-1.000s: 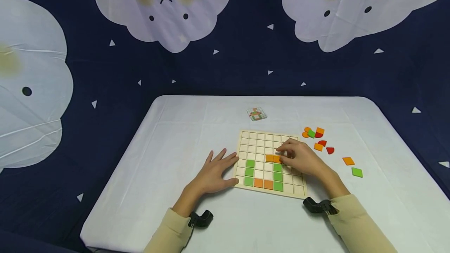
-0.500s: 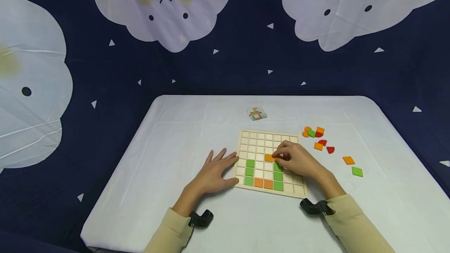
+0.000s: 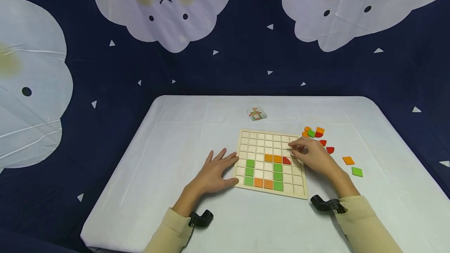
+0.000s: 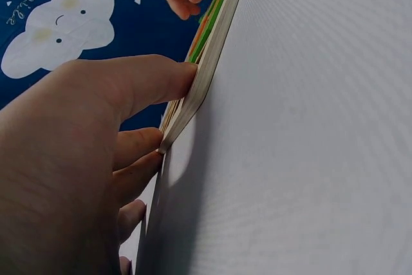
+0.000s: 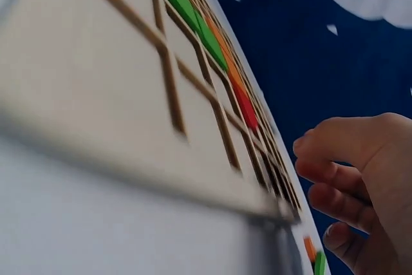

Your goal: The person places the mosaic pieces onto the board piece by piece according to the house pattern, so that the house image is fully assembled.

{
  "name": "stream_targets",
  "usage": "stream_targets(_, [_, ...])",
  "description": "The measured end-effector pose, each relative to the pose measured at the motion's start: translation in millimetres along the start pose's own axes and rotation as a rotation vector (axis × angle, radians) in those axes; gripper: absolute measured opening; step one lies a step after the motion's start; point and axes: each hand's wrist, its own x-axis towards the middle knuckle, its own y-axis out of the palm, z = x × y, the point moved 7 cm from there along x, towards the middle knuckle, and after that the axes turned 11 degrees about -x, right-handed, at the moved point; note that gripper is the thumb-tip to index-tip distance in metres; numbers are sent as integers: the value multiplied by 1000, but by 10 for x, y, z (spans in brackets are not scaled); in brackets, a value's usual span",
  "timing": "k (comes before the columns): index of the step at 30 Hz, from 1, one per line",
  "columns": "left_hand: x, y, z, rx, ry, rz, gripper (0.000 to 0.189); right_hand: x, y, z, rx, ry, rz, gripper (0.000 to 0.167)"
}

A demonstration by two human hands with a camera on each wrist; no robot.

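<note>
A wooden grid board point(image 3: 299, 190) lies on the white table. My left hand point(image 3: 212, 175) has its fingers spread, and its thumb and fingertips touch the board's left edge. Over the board's right side is my right hand point(image 3: 311, 157), fingers loosely bent, with nothing visible between them in the right wrist view. Just left of it, a red rounded tile point(image 3: 286, 161) sits in a cell beside an orange square tile point(image 3: 277, 159) and another orange tile point(image 3: 268, 158). Green square tiles point(image 3: 277, 176) form two columns below, with orange tiles point(image 3: 258, 182) between their lower ends.
Behind the board lies a small pattern card point(image 3: 256, 113). Several loose orange, green and red pieces point(image 3: 311, 133) are grouped at the right, partly behind my right hand. Farther right are an orange tile point(image 3: 348, 161) and a green tile point(image 3: 357, 172).
My right hand first shifts slightly left over the orange tiles, then moves back to the right. The red tile and the right orange tile now show uncovered. My left hand stays put.
</note>
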Motion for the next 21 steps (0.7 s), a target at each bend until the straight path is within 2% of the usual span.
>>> stream_targets(10, [6, -3, -5, 5, -2, 2, 73, -150, -150, -488, -70, 134, -120, 29])
stream_targets(21, [-6, -7, -13, -3, -13, 3, 73, -255, -208, -729, -112, 231, -153, 36])
